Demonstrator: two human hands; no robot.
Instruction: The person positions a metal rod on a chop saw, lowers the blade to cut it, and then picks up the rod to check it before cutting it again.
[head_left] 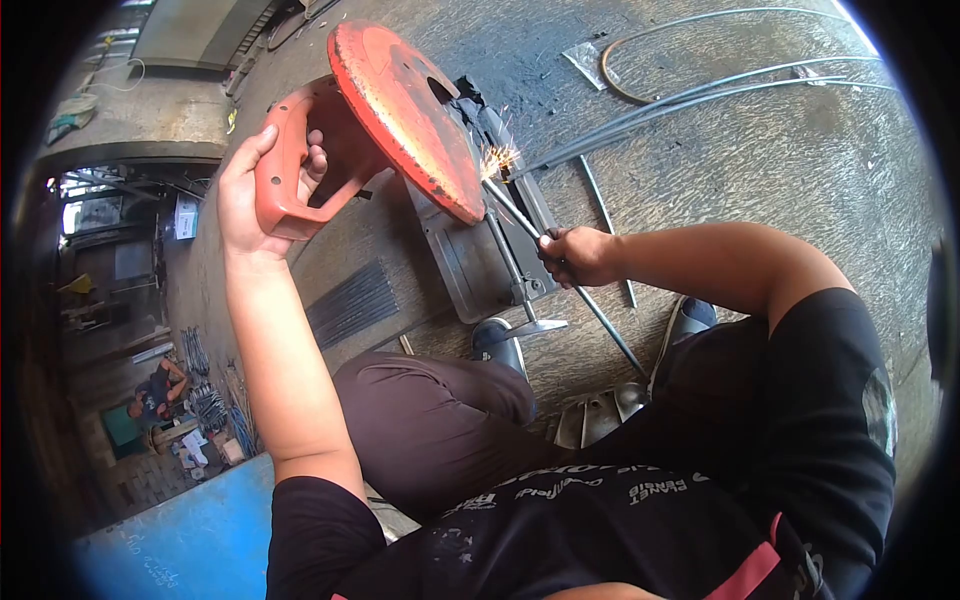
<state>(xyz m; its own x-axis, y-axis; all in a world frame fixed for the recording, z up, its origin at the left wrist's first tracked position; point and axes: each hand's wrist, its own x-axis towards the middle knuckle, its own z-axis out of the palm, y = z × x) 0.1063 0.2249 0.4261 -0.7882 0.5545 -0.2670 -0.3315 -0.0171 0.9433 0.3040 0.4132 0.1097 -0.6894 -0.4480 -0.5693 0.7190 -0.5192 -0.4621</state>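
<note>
My left hand [247,190] is wrapped round the orange-red D-shaped handle [288,165] of a chop saw. The saw's round red blade guard [405,115], worn and scuffed, covers most of the blade. Orange sparks [500,160] fly at the guard's right edge. My right hand [580,256] grips a thin metal rod [612,335], its far end at the sparks and its near end down by my foot. Below the guard lies the dark saw base [462,262] with a screw clamp [510,255]. The cutting contact itself is hidden by the guard and sparks.
Long metal rods [690,98] extend across the floor at upper right, beside a short bar [605,225]. Dark flat bars [352,305] lie left of the saw. My shoes [502,352] flank a metal piece [597,415]. Another person [155,390] sits far left, beyond a blue surface [190,535].
</note>
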